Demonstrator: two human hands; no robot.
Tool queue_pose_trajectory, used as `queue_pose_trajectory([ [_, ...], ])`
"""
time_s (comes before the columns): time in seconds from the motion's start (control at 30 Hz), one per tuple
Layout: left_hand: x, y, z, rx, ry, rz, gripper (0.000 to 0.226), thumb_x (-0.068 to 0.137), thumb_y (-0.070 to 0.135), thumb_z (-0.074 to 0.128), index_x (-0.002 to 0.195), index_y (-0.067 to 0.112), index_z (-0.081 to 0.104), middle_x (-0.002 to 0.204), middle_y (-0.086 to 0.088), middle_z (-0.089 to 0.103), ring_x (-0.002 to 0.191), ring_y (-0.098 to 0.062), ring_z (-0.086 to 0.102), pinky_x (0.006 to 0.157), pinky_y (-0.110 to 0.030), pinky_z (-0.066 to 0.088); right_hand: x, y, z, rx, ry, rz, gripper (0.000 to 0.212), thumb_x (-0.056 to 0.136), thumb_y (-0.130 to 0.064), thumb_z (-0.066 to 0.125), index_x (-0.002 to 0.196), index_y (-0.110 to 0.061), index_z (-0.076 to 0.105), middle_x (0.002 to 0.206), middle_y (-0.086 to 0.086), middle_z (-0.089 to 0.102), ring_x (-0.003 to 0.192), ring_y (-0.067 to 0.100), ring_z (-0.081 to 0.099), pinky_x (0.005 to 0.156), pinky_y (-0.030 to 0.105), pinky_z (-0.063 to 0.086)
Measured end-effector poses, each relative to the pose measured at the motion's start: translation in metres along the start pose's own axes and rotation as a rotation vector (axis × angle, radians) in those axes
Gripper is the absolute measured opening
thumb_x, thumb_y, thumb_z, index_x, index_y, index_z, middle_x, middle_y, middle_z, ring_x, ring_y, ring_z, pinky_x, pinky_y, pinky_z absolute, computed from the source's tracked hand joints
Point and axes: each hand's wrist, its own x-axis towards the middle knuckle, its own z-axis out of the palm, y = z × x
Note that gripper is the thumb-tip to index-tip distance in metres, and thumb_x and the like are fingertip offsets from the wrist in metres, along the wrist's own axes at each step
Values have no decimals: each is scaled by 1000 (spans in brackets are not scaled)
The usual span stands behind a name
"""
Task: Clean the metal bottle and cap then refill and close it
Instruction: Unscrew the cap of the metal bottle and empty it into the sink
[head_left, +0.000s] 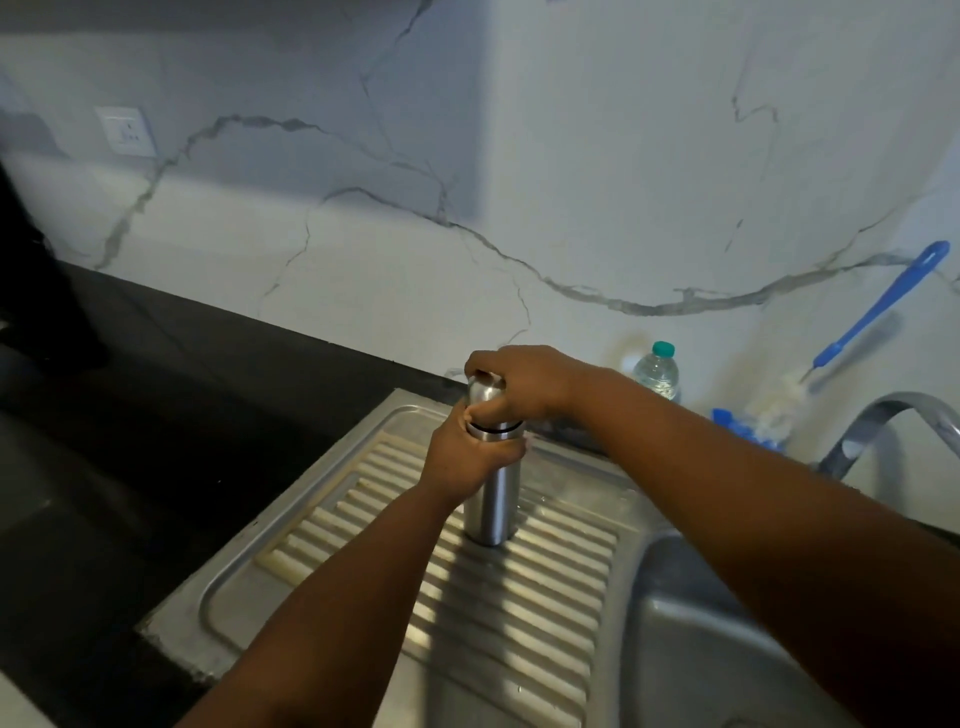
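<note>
Head view: left hand (467, 457) is gripping the body of the metal bottle (491, 499), standing upright on the ribbed steel drainboard (519, 623), as right hand (519, 382) is clenching its cap (483, 389). Right of the bottle, a plastic water bottle (657, 370) and blue-handled brush (878, 312) are resting against the marble wall.

One metal bottle (492, 499), one plastic bottle (657, 370), one brush (878, 312) (blue-handled), two hands.
</note>
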Motion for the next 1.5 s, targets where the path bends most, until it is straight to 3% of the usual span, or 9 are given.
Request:
queue_pose_trajectory([
  [0.2,2,1,0,4,0,25,66,60,36,81,121,23,60,102,6,72,95,-11,70,88,-44,57,1,-13,-8,192,-220,-121,22,76,-9,56,91,-18,70,110,1,60,103,19,56,84,33,49],
  [0.43,0,4,0,-51,-16,17,77,62,37,87,130,29,51,115,10,68,106,-9,65,94,-41,55,4,-18,-17,-81,16,279,75,74,-78,47,123,-22,50,112,1,56,103,25,56,84,37,46],
  [0.53,2,1,-1,-71,-31,10,69,64,31,87,125,31,55,106,11,70,96,-6,68,90,-40,57,3,-34,-21,-197,-77,282,46,86,-58,52,110,-19,56,93,1,58,80,17,56,69,32,48],
  [0.67,3,-5,-5,-94,-94,17,58,64,32,87,115,36,60,97,12,72,92,-8,69,83,-31,57,-2,-60,-33,100,-219,238,28,86,-14,54,111,-24,61,112,0,56,104,22,55,83,31,50],
  [0.8,4,-4,-11,-112,-158,23,60,65,34,89,115,35,56,100,16,69,97,-7,67,81,-23,52,5,-77,-32,-112,-149,497,64,83,-59,56,135,-22,42,133,10,45,114,30,50,94,40,45],
  [0.97,6,-8,-15,-101,-217,45,61,64,36,89,113,40,52,97,20,67,92,-3,65,78,-23,51,9,-89,-26,-269,-189,631,44,90,-40,56,125,-14,51,98,4,57,73,17,53,66,27,45],
  [1.13,7,-7,-18,-91,-234,56,71,64,41,88,124,34,50,103,20,64,92,-1,62,83,-26,51,10,-89,-26,50,-172,699,57,87,-35,60,137,-25,37,135,12,41,111,30,48,88,36,46],
  [1.3,6,-7,-17,-78,-225,67,72,63,44,86,123,37,47,109,16,65,98,-7,63,86,-28,51,6,-87,-23,-14,-130,829,55,89,-53,53,119,-8,54,105,12,61,82,25,62,74,33,55],
  [1.5,4,-3,-18,-61,-230,55,70,69,41,85,127,27,49,112,11,63,98,-11,61,88,-31,51,3,-87,-27,183,-128,736,83,82,-43,67,147,-31,18,148,10,30,126,34,41,77,34,44],
])
